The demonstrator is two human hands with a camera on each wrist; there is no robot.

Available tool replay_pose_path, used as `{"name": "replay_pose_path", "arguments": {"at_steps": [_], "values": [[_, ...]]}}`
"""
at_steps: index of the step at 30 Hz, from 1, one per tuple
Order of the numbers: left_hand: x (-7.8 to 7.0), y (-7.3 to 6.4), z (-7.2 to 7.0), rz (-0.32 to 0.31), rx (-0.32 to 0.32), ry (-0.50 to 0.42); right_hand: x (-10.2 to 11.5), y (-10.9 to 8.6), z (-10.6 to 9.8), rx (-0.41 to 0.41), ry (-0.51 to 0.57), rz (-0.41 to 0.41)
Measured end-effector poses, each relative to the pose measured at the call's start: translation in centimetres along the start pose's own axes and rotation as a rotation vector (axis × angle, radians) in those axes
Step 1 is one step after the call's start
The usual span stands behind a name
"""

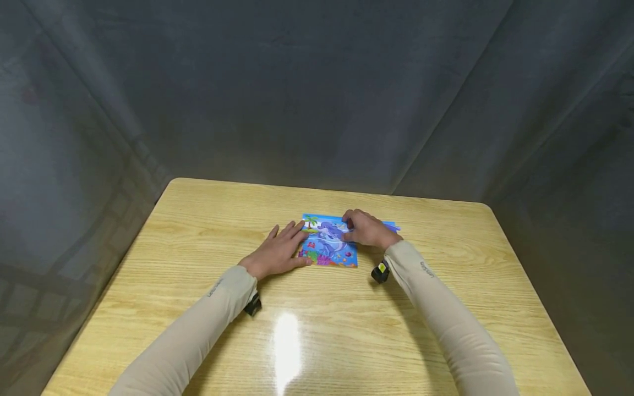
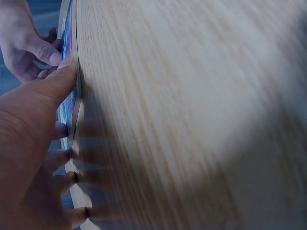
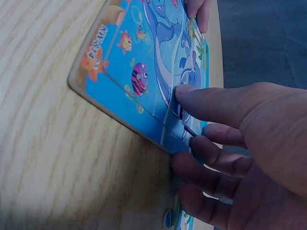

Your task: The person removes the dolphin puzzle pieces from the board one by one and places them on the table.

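Note:
A flat jigsaw puzzle (image 1: 329, 242) with dolphins, a palm tree, fish and coral lies on the table. My left hand (image 1: 279, 251) rests along its left side, fingers spread and thumb at the near left corner. In the left wrist view, the left thumb (image 2: 60, 79) presses on the puzzle's edge. Over the puzzle's upper right part, my right hand (image 1: 366, 228) pinches a puzzle piece (image 3: 191, 129) between thumb and index finger. The right wrist view shows this piece slightly tilted at the picture's surface, mostly covered by the fingers. Thin seams cross the puzzle near its right edge.
Beyond the right hand, another blue and purple printed part (image 1: 392, 226) lies on the wooden table (image 1: 446, 264), partly hidden by the hand. Dark grey curtains (image 1: 297, 99) hang around the table's back and sides. Each wrist wears a small black camera (image 1: 380, 271).

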State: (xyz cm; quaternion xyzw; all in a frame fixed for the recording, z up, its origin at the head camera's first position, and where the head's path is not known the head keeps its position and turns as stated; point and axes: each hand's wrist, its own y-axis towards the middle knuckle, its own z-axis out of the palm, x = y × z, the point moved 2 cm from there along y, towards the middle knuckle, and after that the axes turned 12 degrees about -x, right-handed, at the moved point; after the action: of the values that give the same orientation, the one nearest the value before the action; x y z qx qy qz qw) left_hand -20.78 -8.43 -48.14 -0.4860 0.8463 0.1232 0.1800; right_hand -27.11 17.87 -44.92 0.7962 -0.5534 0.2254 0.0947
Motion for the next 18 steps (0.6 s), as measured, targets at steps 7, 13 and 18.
{"name": "replay_pose_path", "arguments": {"at_steps": [7, 13, 18], "values": [[-0.11, 0.1, -0.01, 0.007, 0.001, -0.001, -0.24, 0.08, -0.09, -0.025, 0.015, 0.026], [0.1, 0.21, 0.0, 0.009, -0.003, -0.006, -0.39, 0.17, -0.07, -0.053, 0.134, 0.005], [0.18, 0.24, 0.05, 0.005, -0.003, 0.001, -0.58, 0.23, -0.27, -0.075, 0.243, -0.038]]}}
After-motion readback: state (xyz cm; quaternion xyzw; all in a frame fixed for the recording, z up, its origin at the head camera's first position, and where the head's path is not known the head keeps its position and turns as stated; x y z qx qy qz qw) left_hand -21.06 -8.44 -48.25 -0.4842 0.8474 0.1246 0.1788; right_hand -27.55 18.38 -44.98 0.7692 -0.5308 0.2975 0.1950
